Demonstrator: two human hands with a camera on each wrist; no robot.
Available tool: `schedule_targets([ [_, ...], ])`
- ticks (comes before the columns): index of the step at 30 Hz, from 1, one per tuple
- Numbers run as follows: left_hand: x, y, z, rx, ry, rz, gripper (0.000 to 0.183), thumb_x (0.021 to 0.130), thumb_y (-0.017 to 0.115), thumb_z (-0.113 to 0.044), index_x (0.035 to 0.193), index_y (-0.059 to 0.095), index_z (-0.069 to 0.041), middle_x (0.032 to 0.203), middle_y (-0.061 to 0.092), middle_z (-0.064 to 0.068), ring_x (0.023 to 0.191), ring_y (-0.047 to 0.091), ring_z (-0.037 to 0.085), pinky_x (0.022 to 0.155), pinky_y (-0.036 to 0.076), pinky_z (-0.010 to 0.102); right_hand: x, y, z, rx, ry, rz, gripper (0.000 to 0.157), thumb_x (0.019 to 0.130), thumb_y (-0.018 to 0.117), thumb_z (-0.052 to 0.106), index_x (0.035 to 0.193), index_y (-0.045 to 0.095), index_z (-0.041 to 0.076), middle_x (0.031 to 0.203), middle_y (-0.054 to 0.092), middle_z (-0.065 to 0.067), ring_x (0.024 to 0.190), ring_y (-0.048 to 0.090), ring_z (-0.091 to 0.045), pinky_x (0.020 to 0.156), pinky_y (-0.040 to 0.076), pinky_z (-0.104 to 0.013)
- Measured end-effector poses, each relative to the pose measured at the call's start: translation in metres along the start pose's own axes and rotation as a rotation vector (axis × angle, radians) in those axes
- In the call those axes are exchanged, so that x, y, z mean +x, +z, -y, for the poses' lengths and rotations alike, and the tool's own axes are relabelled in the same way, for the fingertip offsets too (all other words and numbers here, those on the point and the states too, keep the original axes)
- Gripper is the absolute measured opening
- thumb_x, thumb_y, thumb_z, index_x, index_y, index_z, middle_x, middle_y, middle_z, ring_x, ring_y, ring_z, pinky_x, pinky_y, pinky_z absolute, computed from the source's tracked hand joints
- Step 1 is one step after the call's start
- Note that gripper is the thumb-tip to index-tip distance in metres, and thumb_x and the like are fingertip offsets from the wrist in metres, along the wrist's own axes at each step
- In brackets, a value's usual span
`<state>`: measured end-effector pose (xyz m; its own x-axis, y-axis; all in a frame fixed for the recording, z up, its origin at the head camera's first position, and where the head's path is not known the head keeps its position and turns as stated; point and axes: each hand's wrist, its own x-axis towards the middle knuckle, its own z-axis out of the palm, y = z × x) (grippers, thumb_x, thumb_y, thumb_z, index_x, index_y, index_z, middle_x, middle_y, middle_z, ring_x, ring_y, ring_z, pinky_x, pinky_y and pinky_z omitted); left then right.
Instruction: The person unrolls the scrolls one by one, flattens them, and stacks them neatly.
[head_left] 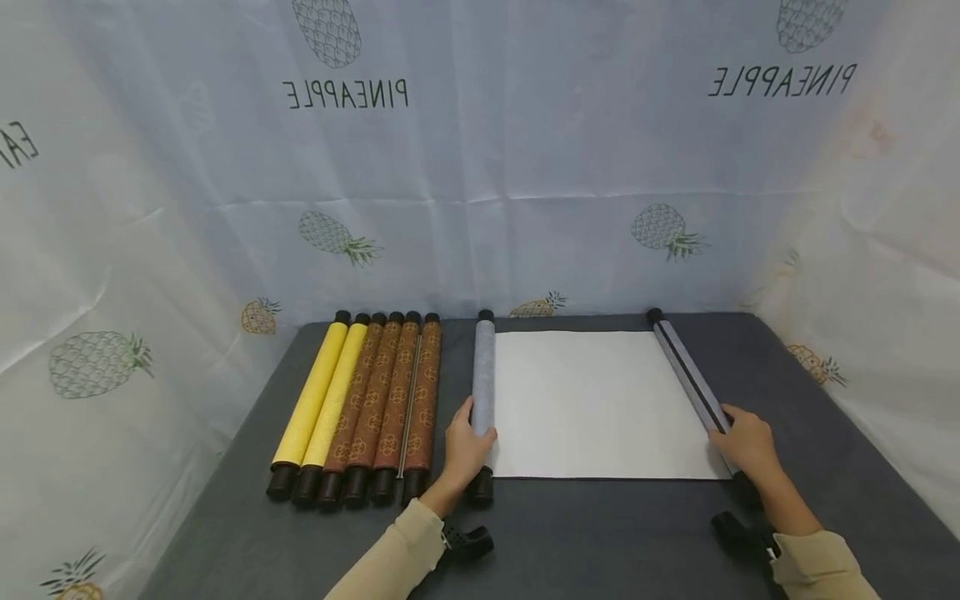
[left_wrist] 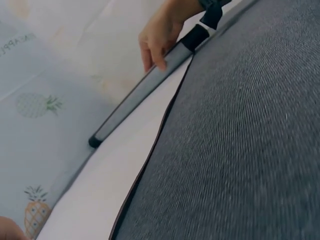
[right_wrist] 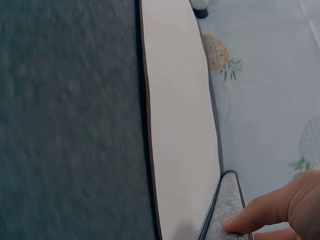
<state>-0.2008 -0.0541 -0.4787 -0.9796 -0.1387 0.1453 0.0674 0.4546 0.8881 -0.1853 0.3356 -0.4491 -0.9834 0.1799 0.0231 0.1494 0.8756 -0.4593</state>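
Note:
A hanging scroll lies partly unrolled on the table, its white paper (head_left: 592, 408) spread flat between two ends. My left hand (head_left: 467, 450) grips the grey roll (head_left: 484, 367) at the paper's left edge, near its lower black knob. On the right edge, my right hand (head_left: 748, 443) holds the grey rod (head_left: 688, 371), which slants with its near end outward. The right wrist view shows the thumb (right_wrist: 260, 210) pressed on the rod's patterned grey face (right_wrist: 227, 210). In the left wrist view only a bit of the left hand (left_wrist: 9, 230) shows at the corner.
Several rolled scrolls stand side by side at the left, yellow ones (head_left: 315, 400) outermost and brown patterned ones (head_left: 390, 400) beside them, all with black knobs. They lie on a dark grey table (head_left: 600, 542). A pineapple-print curtain (head_left: 525, 150) hangs behind and at both sides.

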Motion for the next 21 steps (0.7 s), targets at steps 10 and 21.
schedule_targets([
  [10,-0.002,0.014,-0.002,-0.064,0.038,0.006,0.066,0.077,0.066,-0.001,0.135,0.041,0.018,0.14,0.044,0.037,0.132,0.042,0.05,0.108,0.038,0.056,0.003,-0.004,-0.024,0.036,-0.003,-0.038,0.055,0.086,0.053,0.008,0.128,0.039,-0.025,0.124,0.046,-0.047,0.11,0.047,-0.06,0.09,0.043,-0.063],
  [21,-0.005,0.006,0.0,-0.084,0.011,-0.02,0.059,0.08,0.066,-0.002,0.133,0.047,0.013,0.138,0.048,0.033,0.131,0.046,0.047,0.105,0.042,0.054,-0.002,-0.003,-0.026,0.069,0.05,-0.047,0.052,0.091,0.047,0.008,0.13,0.036,-0.025,0.125,0.044,-0.047,0.111,0.046,-0.059,0.092,0.041,-0.063],
])
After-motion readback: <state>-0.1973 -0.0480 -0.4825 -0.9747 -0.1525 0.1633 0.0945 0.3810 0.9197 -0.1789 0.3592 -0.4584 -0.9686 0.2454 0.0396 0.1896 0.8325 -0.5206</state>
